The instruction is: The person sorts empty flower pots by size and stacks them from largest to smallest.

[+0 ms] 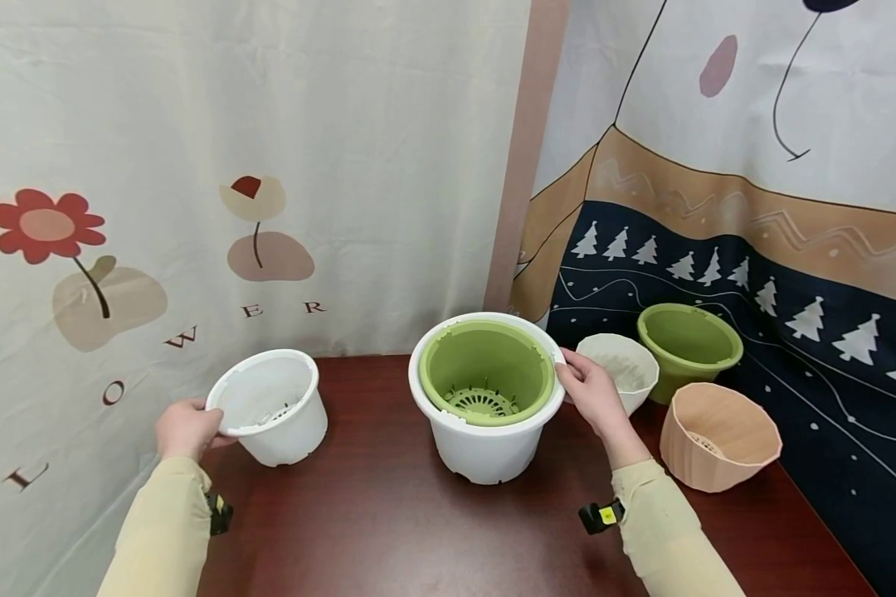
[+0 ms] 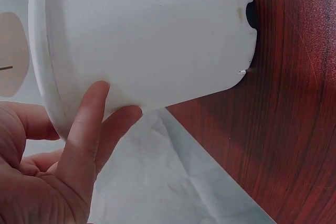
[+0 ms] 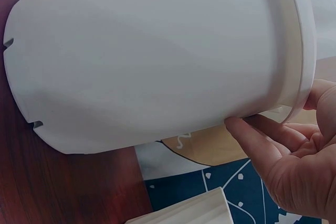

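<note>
My left hand [image 1: 188,429] pinches the left rim of a white flowerpot [image 1: 287,435], thumb over the edge and fingers against the outer wall, as the left wrist view shows. That pot [image 2: 157,35] stands upright on the table with small slots in its floor. At the middle, a larger white flowerpot [image 1: 485,452] has a green slotted pot [image 1: 485,356] nested inside it. My right hand [image 1: 591,393] pinches the larger pot's right rim. In the right wrist view its fingers [image 3: 252,140] lie under the lip of the white pot [image 3: 157,61].
Right of my right hand stand a white faceted pot [image 1: 627,361], a green pot [image 1: 687,340] and a pink fluted pot [image 1: 720,435], close together on the dark red table [image 1: 358,531]. Printed curtains [image 1: 403,166] hang behind and along the table's edges.
</note>
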`<state>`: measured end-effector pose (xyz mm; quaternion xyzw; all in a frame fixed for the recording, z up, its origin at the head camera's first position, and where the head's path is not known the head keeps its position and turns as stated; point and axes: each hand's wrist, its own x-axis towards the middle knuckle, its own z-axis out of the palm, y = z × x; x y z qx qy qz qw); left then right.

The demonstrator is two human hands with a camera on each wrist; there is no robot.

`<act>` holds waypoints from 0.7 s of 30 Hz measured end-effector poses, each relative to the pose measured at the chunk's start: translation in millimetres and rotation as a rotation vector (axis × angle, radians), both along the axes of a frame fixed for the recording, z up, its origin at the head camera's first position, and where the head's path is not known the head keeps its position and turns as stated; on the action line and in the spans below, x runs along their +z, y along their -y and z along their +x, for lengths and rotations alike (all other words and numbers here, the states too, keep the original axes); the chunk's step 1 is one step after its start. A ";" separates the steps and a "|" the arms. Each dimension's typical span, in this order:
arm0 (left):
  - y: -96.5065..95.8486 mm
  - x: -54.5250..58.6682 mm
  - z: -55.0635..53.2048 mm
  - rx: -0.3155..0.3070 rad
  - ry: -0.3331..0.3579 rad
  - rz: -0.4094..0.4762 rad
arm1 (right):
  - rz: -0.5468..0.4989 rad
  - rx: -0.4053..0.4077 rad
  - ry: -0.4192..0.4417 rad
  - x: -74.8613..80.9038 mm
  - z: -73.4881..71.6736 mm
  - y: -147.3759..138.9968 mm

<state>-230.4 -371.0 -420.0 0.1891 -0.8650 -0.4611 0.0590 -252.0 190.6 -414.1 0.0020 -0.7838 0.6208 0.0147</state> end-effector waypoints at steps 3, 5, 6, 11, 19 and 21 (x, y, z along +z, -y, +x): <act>0.5 -1.2 0.2 0.010 -0.003 0.011 | 0.004 0.001 -0.003 0.0 0.5 0.4; 1.6 -3.0 0.0 0.015 -0.004 0.030 | 0.004 0.002 -0.006 -0.4 0.3 0.4; 1.8 -3.5 0.1 0.017 -0.005 0.043 | 0.002 0.002 -0.006 -0.3 0.5 0.4; -0.8 -2.0 1.3 0.021 -0.008 0.092 | -0.006 0.005 -0.008 0.1 0.6 0.3; -5.2 0.9 3.0 0.007 -0.015 0.102 | -0.007 0.003 -0.011 -1.1 -0.3 -0.2; -4.8 0.4 2.1 0.003 -0.010 0.102 | -0.009 0.003 -0.012 -1.5 -0.4 -0.2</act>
